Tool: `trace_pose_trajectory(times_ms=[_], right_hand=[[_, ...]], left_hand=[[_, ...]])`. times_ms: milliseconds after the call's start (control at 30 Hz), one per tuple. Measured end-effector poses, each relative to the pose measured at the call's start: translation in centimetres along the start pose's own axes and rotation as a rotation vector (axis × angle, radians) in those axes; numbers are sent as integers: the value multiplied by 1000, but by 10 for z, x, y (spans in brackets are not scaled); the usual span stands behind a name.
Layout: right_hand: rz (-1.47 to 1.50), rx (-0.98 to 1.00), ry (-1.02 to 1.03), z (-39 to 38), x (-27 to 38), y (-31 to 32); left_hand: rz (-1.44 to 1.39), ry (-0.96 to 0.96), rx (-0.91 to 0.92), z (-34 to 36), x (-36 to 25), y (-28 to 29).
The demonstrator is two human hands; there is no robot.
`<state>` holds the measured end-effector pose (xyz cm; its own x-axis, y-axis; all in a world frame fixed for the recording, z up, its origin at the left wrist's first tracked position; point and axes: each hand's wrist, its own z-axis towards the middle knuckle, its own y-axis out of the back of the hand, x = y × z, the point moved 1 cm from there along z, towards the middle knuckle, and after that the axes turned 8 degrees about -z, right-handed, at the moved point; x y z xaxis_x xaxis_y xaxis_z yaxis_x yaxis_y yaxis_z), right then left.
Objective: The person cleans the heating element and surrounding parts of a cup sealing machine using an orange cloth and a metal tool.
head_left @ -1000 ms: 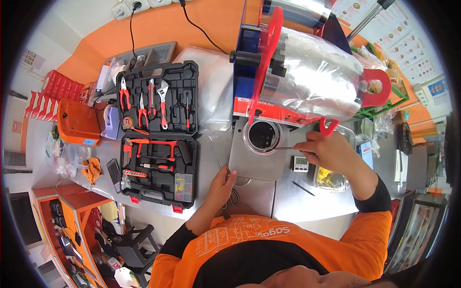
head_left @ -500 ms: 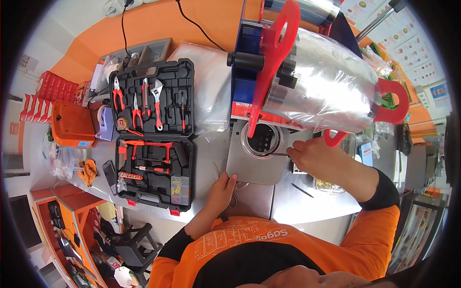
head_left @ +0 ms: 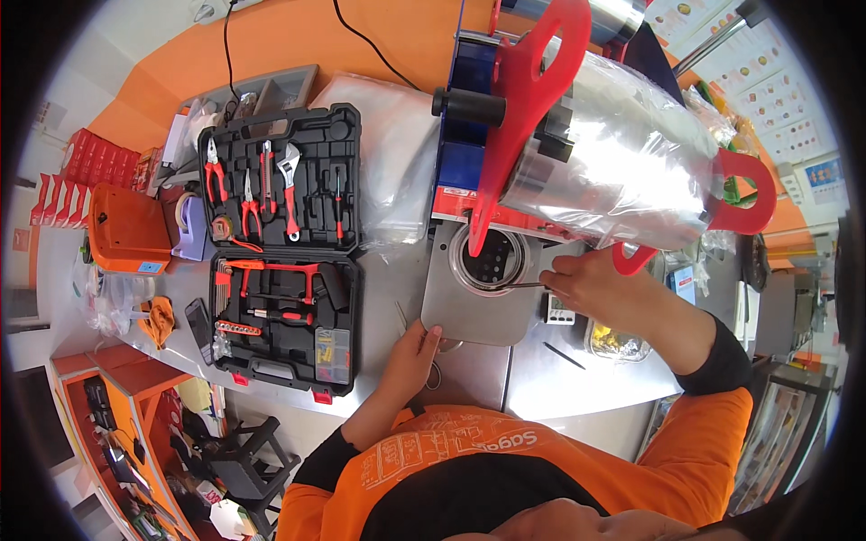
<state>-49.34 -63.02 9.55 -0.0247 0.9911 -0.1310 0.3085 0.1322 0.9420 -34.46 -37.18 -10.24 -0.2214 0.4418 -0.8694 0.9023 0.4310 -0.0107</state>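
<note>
Right hand: shifted a bit since half a second ago, so way more of the small white digital timer shows now; sits around 2–3 o'clock (all clock spots here are from the middle of the plate). Thumb and fingers are closed on a thin dark metal rod-like tool.
Tool tip: up against the silvery round ring at the ring's own 5 o'clock; can't tell if it's truly touching.
Grey plate: flat metal with rounded corners, ring toward its 12–1 o'clock end.
Left hand: at 8 o'clock, loosely curled, thumb on the plate's corner; can't tell what the fingers are doing underneath.
Film roll: big, shiny, plastic-wrapped, at 1 o'clock, with a red end piece.
Toolbox: open black plastic case with red-and-black tools, 9–10 o'clock.
Bits on the counter: clear container with yellow stuff, between 3 and 4; thin black stick, 4 o'clock.
</note>
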Motion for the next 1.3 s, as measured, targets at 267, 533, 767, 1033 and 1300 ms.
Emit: trace_pose_trajectory(times_ms=[267,533,767,1033,1300], right_hand=[[46,40,28,-1,-13,-6],[262,57,-70,-5,-25,-15],[323,-40,-16,-5,-27,-37],[321,-69,-89,-11,-22,-32],[190,-58,-128,-19,-15,-14]], left_hand=[[30,-13,-40,-2,-3,-2],[39,-18,-36,-2,-7,-1],[79,-10,-24,-2,-11,0],[118,-12,-11,-5,-19,1],[147,-14,-32,-1,-3,1]])
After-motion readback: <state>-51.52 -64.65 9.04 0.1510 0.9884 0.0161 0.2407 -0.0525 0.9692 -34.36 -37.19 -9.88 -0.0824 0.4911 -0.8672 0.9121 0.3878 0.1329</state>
